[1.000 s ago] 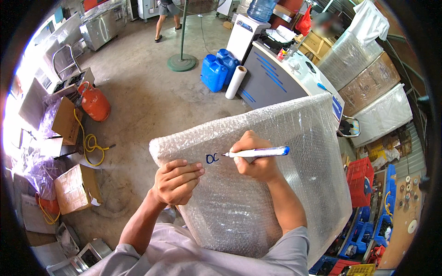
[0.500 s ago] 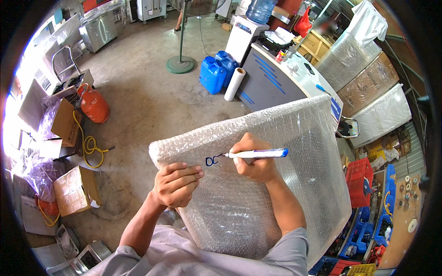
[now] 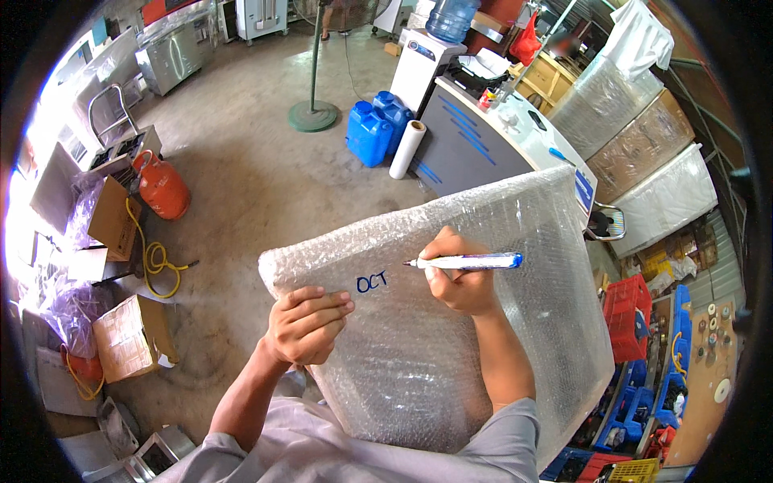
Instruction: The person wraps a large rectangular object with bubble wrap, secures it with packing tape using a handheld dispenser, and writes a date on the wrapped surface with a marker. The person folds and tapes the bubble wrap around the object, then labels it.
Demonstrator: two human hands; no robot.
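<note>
A large flat-topped bundle wrapped in bubble wrap (image 3: 411, 354) stands in front of me. My right hand (image 3: 460, 282) is closed round a white-and-blue marker pen (image 3: 479, 262), its tip to the left, at or just above the wrap; I cannot tell if it touches. Left of the tip is short blue handwriting (image 3: 372, 281) on the wrap. My left hand (image 3: 310, 324) lies at the bundle's left edge, fingers curled and pressed together. Whatever it may hold is hidden behind them.
Beyond the bundle are blue jerrycans (image 3: 370, 133), a white film roll (image 3: 408, 150) and a grey desk (image 3: 471, 133). An orange gas cylinder (image 3: 163, 187), a yellow hose (image 3: 157, 262) and a cardboard box (image 3: 133, 338) are at left. A red crate (image 3: 628, 319) stands right.
The marker pen and my right hand have moved a little to the right. The blue handwriting has grown by further strokes. My left hand has stayed in place.
</note>
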